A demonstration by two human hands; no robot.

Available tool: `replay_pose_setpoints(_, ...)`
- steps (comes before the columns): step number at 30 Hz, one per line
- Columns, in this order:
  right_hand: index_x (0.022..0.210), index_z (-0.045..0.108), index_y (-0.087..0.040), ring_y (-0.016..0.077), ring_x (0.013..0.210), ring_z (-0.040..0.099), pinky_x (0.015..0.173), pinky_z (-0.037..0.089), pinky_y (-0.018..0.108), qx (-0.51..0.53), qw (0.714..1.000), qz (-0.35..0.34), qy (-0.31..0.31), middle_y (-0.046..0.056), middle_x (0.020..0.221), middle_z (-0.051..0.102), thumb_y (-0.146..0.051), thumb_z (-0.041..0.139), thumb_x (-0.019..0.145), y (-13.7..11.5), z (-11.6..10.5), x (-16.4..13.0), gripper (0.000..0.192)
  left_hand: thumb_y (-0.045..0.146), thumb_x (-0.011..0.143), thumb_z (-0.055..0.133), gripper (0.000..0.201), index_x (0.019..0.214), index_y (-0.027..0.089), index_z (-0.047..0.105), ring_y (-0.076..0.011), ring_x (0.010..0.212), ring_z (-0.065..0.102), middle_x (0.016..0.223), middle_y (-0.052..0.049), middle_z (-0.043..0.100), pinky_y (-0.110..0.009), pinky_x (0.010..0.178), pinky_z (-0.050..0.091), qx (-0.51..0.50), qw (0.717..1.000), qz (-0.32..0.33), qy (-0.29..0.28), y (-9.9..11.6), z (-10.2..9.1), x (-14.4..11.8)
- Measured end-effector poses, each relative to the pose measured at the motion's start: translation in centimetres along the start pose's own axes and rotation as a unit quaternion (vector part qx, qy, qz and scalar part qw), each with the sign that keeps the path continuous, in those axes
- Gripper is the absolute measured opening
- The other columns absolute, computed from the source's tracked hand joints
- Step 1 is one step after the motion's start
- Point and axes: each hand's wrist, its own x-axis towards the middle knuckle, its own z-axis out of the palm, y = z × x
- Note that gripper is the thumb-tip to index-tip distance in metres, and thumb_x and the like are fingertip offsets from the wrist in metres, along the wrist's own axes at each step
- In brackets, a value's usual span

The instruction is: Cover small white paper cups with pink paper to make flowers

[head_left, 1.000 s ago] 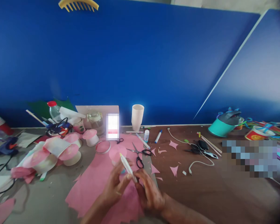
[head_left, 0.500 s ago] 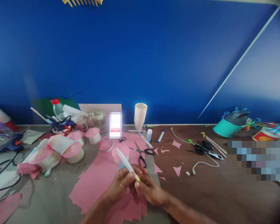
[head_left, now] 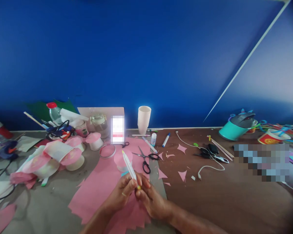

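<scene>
A white marker point(head_left: 129, 165) with a yellow tip and a yellow end is tilted up and away over the pink paper point(head_left: 95, 191). My left hand point(head_left: 124, 190) is closed around its lower part, thumb along the barrel. At the yellow end, my right hand point(head_left: 152, 196) has its thumb and fingers closed, meeting the left. Just beyond the marker tip stands a white paper spool with a pink round top point(head_left: 122, 157). Black-handled scissors point(head_left: 146, 157) lie opened to the right of it. The undersides of my fingers are hidden.
Pink-topped white spools point(head_left: 94, 141) cluster on the left, near a glue gun point(head_left: 5, 151). A white cup point(head_left: 144, 120), glue stick point(head_left: 153, 139) and blue-capped marker point(head_left: 166, 139) are at the back. Pink scraps point(head_left: 182, 175), a white cable point(head_left: 211, 166) and a teal container point(head_left: 234, 130) are on the right.
The marker stands a little steeper between my hands, which keep hold of it. The whole view has shifted slightly, so things appear further left and higher.
</scene>
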Motion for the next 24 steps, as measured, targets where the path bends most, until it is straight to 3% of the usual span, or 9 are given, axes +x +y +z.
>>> replay_pose_setpoints(3,0.083,0.062,-0.023,0.0196,0.080,0.054,0.090,0.048,0.037,-0.045,0.998,-0.020,-0.039,0.005,0.082,0.058,-0.068,0.029,0.097,-1.4,-0.2,0.1,0.058,0.055,0.092,0.058,0.037,0.080,0.020,0.059,-0.0177,0.080,0.064,0.078,-0.004,0.068,-0.037,0.085,0.051,-0.044,0.996,-0.021,0.079,0.4,-0.6,0.4)
replay_pose_setpoints(5,0.085,0.064,-0.021,0.0184,0.077,0.056,0.083,0.051,0.035,-0.021,0.996,-0.011,-0.084,0.007,0.088,0.061,-0.069,0.031,0.096,-1.7,-0.2,0.1,0.060,0.061,0.086,0.062,0.042,0.074,0.021,0.054,-0.0163,0.073,0.063,0.071,0.001,0.064,-0.041,0.089,0.052,-0.108,0.975,0.000,0.193,1.2,-1.4,0.8)
replay_pose_setpoints(7,0.088,0.066,-0.019,0.0156,0.071,0.055,0.072,0.050,0.030,0.018,0.995,0.015,-0.098,0.007,0.089,0.061,-0.070,0.037,0.094,-1.3,-0.1,0.1,0.058,0.059,0.081,0.070,0.041,0.073,0.022,0.054,-0.0155,0.072,0.061,0.070,0.003,0.062,-0.042,0.092,0.051,-0.147,0.960,0.038,0.234,2.1,-2.1,1.1)
replay_pose_setpoints(9,0.089,0.067,-0.019,0.0132,0.065,0.052,0.064,0.047,0.027,0.075,0.994,0.044,-0.063,0.004,0.082,0.060,-0.069,0.048,0.091,-0.3,-0.2,0.3,0.054,0.057,0.080,0.072,0.039,0.072,0.022,0.055,-0.0141,0.066,0.059,0.065,0.004,0.059,-0.039,0.087,0.051,-0.155,0.967,0.033,0.200,2.6,-2.4,0.9)
replay_pose_setpoints(12,0.083,0.068,-0.017,0.0098,0.053,0.042,0.053,0.039,0.023,0.156,0.983,0.085,0.051,-0.002,0.062,0.049,-0.069,0.058,0.086,1.0,-1.2,0.9,0.052,0.056,0.087,0.064,0.038,0.078,0.020,0.060,-0.0121,0.058,0.053,0.058,0.004,0.054,-0.035,0.078,0.048,-0.118,0.986,-0.027,0.111,2.1,-1.9,0.4)
replay_pose_setpoints(15,0.092,0.072,-0.017,0.0094,0.053,0.037,0.051,0.034,0.023,0.141,0.972,0.104,0.154,-0.005,0.059,0.045,-0.064,0.068,0.081,1.5,-3.2,1.5,0.048,0.057,0.090,0.059,0.041,0.083,0.017,0.063,-0.0114,0.056,0.047,0.057,0.004,0.051,-0.033,0.076,0.045,-0.031,0.996,-0.070,0.036,0.9,-1.3,-0.2)
replay_pose_setpoints(17,0.101,0.073,-0.017,0.0105,0.054,0.037,0.054,0.035,0.025,0.142,0.966,0.088,0.198,-0.006,0.056,0.041,-0.064,0.065,0.084,1.3,-4.5,1.8,0.050,0.056,0.092,0.056,0.040,0.087,0.017,0.064,-0.0119,0.058,0.046,0.057,0.004,0.050,-0.036,0.082,0.044,0.011,0.997,-0.080,0.016,0.3,-1.2,-0.3)
replay_pose_setpoints(20,0.110,0.072,-0.015,0.0116,0.054,0.039,0.056,0.036,0.027,0.140,0.964,0.082,0.210,-0.006,0.055,0.042,-0.064,0.062,0.086,1.0,-5.4,2.0,0.055,0.055,0.095,0.053,0.038,0.089,0.018,0.064,-0.0124,0.061,0.045,0.057,0.005,0.048,-0.038,0.089,0.042,0.027,0.995,-0.089,0.021,-0.1,-1.2,-0.4)
replay_pose_setpoints(24,0.106,0.073,-0.014,0.0117,0.056,0.042,0.057,0.038,0.027,0.112,0.971,0.087,0.191,-0.002,0.061,0.051,-0.063,0.064,0.084,1.2,-5.2,2.1,0.054,0.057,0.094,0.052,0.042,0.090,0.017,0.064,-0.0131,0.062,0.045,0.060,0.003,0.049,-0.033,0.077,0.041,0.044,0.990,-0.133,0.018,-0.2,-0.9,-0.3)
